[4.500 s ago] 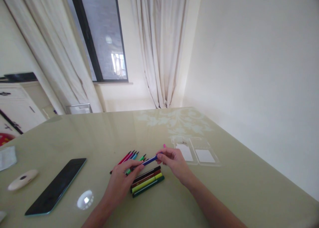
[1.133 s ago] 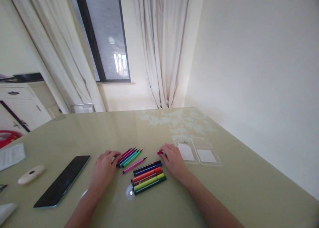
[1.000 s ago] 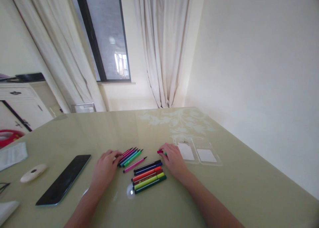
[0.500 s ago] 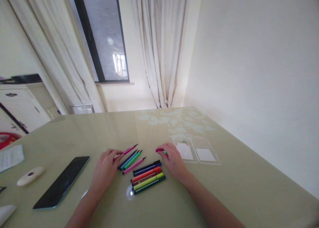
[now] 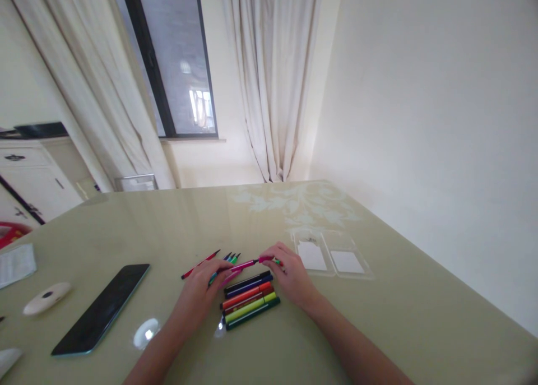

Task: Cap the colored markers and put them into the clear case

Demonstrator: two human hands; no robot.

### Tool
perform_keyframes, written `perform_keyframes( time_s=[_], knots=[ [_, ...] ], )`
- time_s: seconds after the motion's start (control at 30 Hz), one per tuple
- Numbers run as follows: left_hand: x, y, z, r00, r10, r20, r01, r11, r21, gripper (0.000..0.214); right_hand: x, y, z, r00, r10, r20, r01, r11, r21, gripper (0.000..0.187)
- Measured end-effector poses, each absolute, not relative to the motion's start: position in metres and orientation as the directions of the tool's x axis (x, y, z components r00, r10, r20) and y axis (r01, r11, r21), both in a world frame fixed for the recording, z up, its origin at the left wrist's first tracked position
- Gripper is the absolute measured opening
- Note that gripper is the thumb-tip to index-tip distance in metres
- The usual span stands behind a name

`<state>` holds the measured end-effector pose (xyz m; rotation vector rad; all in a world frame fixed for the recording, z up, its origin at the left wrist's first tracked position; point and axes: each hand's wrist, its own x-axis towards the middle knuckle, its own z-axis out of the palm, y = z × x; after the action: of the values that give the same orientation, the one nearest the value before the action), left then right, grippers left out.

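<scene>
Pale tabletop [image 5: 420,318]; hands pinching: left hand [image 5: 202,287], pink marker [image 5: 242,266]; right hand [image 5: 292,273], cap [image 5: 265,259]; green bit [image 5: 278,261] beside, mostly hidden

The bare left hand [image 5: 204,284] and bare right hand [image 5: 291,274] nearly meet, fingers [image 5: 275,251] pinched, with both bare forearms [image 5: 347,334] angled inward.

One camera, worn on the person's head, gives the single view. It looks forward and down over the tabletop [image 5: 138,228], with the hands [image 5: 292,272] fairly near, in the lower half. The wide view reaches beyond the tabletop's far edge to the window [image 5: 176,60], the curtains [image 5: 273,82] and the wall [image 5: 428,121] on the right.
</scene>
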<state>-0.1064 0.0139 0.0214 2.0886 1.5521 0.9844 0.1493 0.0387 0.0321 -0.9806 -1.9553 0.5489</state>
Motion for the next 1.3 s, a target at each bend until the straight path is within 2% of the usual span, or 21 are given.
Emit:
perform_keyframes(
  time_s=[0.37, 0.53, 0.6, 0.7, 0.8, 0.9, 1.03, 1.17, 1.23, 1.3],
  knots=[
    [-0.084, 0.003, 0.031, 0.158, 0.944, 0.291, 0.575, -0.327, 0.75, 0.026, 0.158, 0.03, 0.04, -0.337, 0.817, 0.468, 0.341, 0.569, -0.749, 0.016],
    [-0.087, 0.003, 0.029, 0.21, 0.929, 0.304, 0.618, -0.367, 0.696, 0.024, 0.159, 0.033, 0.047, -0.347, 0.807, 0.478, 0.352, 0.584, -0.731, 0.017],
    [-0.091, 0.003, 0.029, 0.222, 0.924, 0.312, 0.654, -0.379, 0.655, 0.025, 0.164, 0.039, 0.044, -0.268, 0.813, 0.517, 0.404, 0.582, -0.706, 0.02],
    [-0.097, 0.005, 0.029, 0.264, 0.913, 0.311, 0.699, -0.403, 0.59, 0.026, 0.177, 0.051, 0.035, -0.131, 0.827, 0.546, 0.623, 0.497, -0.604, 0.026],
    [-0.101, 0.007, 0.03, 0.318, 0.914, 0.252, 0.727, -0.406, 0.553, 0.029, 0.185, 0.059, 0.027, -0.171, 0.863, 0.476, 0.843, 0.378, -0.382, 0.032],
    [-0.104, 0.01, 0.031, 0.338, 0.923, 0.185, 0.742, -0.382, 0.551, 0.036, 0.183, 0.062, 0.023, -0.261, 0.898, 0.356, 0.913, 0.349, -0.211, 0.041],
    [-0.112, 0.015, 0.026, 0.255, 0.942, 0.218, 0.777, -0.334, 0.534, 0.033, 0.177, 0.061, 0.02, -0.31, 0.918, 0.247, 0.929, 0.348, -0.128, 0.044],
    [-0.12, 0.018, 0.017, 0.22, 0.953, 0.21, 0.814, -0.298, 0.498, 0.022, 0.177, 0.061, 0.016, -0.299, 0.917, 0.266, 0.922, 0.349, -0.169, 0.038],
    [-0.122, 0.019, 0.015, 0.214, 0.954, 0.208, 0.827, -0.291, 0.481, 0.022, 0.177, 0.061, 0.016, -0.264, 0.907, 0.327, 0.897, 0.356, -0.263, 0.034],
    [-0.123, 0.019, 0.013, 0.213, 0.954, 0.21, 0.837, -0.289, 0.465, 0.023, 0.175, 0.06, 0.017, -0.218, 0.898, 0.382, 0.826, 0.378, -0.417, 0.025]
  ],
)
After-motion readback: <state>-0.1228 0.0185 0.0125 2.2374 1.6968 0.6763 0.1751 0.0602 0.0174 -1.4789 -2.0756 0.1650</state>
